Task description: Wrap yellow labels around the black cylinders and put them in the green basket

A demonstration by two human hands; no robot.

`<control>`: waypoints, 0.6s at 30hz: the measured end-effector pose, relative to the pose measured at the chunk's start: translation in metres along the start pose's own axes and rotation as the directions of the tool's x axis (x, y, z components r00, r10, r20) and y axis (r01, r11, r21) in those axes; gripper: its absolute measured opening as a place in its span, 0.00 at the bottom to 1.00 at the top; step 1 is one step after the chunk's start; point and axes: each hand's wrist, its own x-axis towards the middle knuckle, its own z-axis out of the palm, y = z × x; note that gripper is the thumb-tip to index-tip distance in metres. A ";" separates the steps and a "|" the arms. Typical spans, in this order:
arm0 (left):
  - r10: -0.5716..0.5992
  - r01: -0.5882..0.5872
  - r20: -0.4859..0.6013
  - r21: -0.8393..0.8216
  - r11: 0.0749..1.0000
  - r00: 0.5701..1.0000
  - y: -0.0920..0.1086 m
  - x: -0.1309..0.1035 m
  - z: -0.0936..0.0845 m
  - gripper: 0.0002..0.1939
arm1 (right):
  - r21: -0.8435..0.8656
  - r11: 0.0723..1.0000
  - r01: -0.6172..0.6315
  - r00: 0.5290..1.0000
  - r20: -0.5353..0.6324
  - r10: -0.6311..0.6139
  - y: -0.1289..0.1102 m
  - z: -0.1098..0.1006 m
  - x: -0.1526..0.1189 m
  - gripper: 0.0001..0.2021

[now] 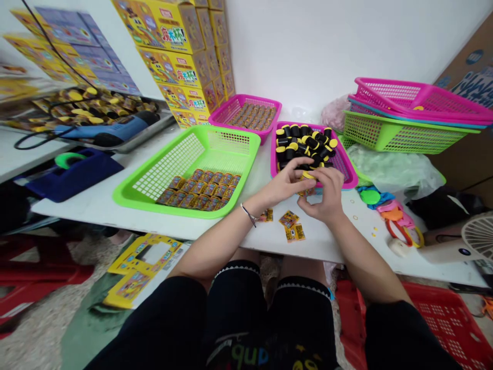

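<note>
My left hand (pixel 289 182) and my right hand (pixel 326 191) meet at the front of a pink basket, their fingers closed around a small yellow-capped cup (pixel 308 176). Part of a printed label shows below its cap; the rest is hidden by my fingers. Behind my hands, the pink basket (pixel 348 172) holds many black cups with yellow caps (pixel 304 141). Loose printed labels (pixel 295 233) lie on the table under my wrists. To the left, a green basket (pixel 131 198) contains rows of labelled cups (pixel 204 190) lying on their sides.
Another pink basket (pixel 221 115) with labelled cups stands at the back beside stacked yellow boxes (pixel 185 74). Stacked baskets (pixel 408 131) and a plastic bag (pixel 396 167) are at right, near tape rolls (pixel 396 231) and a fan (pixel 479 234). A blue heat gun (pixel 111 128) rests at left.
</note>
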 end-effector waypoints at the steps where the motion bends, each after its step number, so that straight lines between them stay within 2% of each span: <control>1: -0.034 0.032 0.051 0.044 0.999 0.998 0.001 -0.002 0.001 0.32 | 0.015 1.000 0.008 1.000 -0.022 -0.007 -0.003 0.003 -0.003 0.29; 2: -0.067 0.060 0.082 0.088 0.994 0.994 0.002 -0.003 0.002 0.30 | 0.036 0.999 0.011 0.999 -0.039 -0.010 -0.007 0.005 -0.005 0.30; 4: -0.106 0.094 0.076 0.146 0.985 0.991 0.002 -0.006 0.004 0.30 | 0.074 0.997 -0.004 0.999 -0.040 0.007 -0.012 0.009 -0.009 0.31; 9: -0.070 0.070 -0.003 0.157 0.985 0.998 0.001 -0.007 0.006 0.33 | 0.088 0.994 -0.062 0.998 0.030 0.060 -0.016 0.011 -0.009 0.31; 14: -0.111 0.105 0.041 0.123 0.987 0.993 0.005 -0.008 0.004 0.37 | 0.132 0.991 0.009 1.000 0.004 -0.010 -0.007 0.009 -0.007 0.29; 16: -0.113 0.105 0.039 0.181 0.978 0.993 0.004 -0.008 0.003 0.38 | 0.130 0.991 0.026 1.000 0.009 -0.028 -0.003 0.009 -0.009 0.28; 18: -0.074 0.075 -0.015 0.297 0.952 0.997 0.000 -0.008 0.003 0.38 | 0.094 0.995 0.018 0.998 0.064 -0.024 0.001 0.010 -0.013 0.25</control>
